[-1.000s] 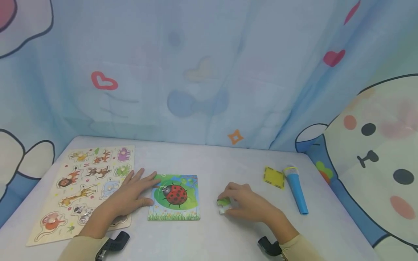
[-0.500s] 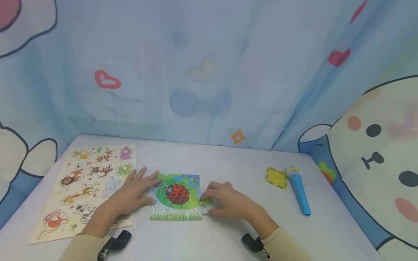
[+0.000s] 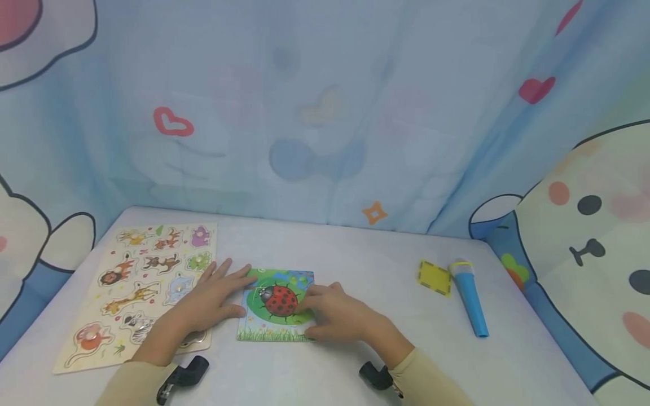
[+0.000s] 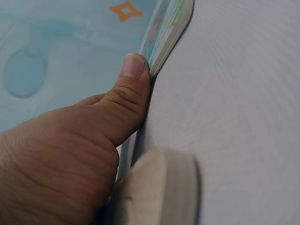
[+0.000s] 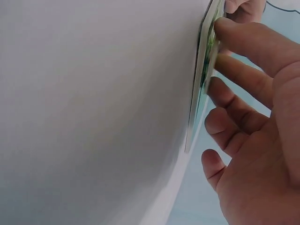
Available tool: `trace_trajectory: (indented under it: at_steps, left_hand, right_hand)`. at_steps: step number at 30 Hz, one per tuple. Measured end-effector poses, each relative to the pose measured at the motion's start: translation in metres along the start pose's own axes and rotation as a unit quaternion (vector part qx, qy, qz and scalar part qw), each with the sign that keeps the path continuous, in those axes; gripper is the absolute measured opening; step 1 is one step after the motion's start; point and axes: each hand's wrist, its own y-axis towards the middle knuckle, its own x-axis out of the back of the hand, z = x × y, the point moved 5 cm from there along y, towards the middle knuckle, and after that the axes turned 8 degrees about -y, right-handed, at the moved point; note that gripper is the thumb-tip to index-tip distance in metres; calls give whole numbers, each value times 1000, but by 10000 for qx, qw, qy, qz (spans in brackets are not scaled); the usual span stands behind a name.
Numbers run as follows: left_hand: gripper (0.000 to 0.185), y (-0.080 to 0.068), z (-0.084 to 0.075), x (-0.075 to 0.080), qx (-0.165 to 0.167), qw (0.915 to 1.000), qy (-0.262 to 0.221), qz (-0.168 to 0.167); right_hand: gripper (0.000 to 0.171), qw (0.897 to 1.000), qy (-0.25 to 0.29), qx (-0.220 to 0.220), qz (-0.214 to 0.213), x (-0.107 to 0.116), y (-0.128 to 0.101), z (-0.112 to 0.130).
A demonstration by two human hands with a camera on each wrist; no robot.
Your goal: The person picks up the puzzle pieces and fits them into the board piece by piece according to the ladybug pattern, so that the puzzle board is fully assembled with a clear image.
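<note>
A small ladybug puzzle board [image 3: 276,301] lies flat on the grey table [image 3: 355,248], near its front middle. My left hand [image 3: 213,301] rests flat beside the board's left edge. In the left wrist view its thumb [image 4: 126,93] presses against the board's rim [image 4: 168,33]. My right hand [image 3: 335,316] lies over the board's right side, fingers stretched onto the picture. The right wrist view shows those fingers [image 5: 243,42] lying against the board's face [image 5: 204,79]. The green puzzle piece is hidden under that hand.
A wooden animal peg puzzle [image 3: 137,287] lies at the left of the table. A yellow square tile [image 3: 434,277] and a blue toy microphone [image 3: 469,296] lie at the right. A cartoon-printed curtain closes off the back and sides.
My right hand slid left with the green piece, from the bare table onto the board's right side, where the piece is now covered. The left hand stayed at the board's left edge.
</note>
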Motion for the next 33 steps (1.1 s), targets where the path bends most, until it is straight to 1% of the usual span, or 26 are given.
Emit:
trace_trajectory:
  at_steps: [6, 11, 14, 19, 23, 26, 30, 33]
  left_hand:
    - [66, 1, -3, 1, 78, 9999, 9, 75]
    - [66, 1, -5, 3, 84, 10000, -25, 41]
    - [66, 1, -5, 2, 67, 10000, -38, 15]
    - [67, 0, -2, -1, 109, 9999, -29, 63]
    - [67, 0, -2, -2, 129, 9999, -40, 77]
    - [67, 0, -2, -1, 124, 9999, -45, 55]
    - [67, 1, -2, -1, 124, 9999, -42, 53]
    - [67, 1, -2, 0, 98, 9999, -40, 37]
  right_hand:
    - [38, 9997, -148, -164, 127, -2, 4, 1]
    - [37, 9993, -177, -270, 191, -1, 8, 4]
    - [36, 9993, -19, -333, 191, 0, 10, 5]
    - [34, 9979, 213, -586, 171, -2, 12, 7]
    - [32, 9974, -114, -710, 56, 0, 12, 14]
    - [32, 9957, -284, -886, 26, 2, 13, 18]
    - [32, 9933, -232, -1136, 31, 2, 14, 20]
    - [32, 9930, -75, -1182, 13, 1, 15, 18]
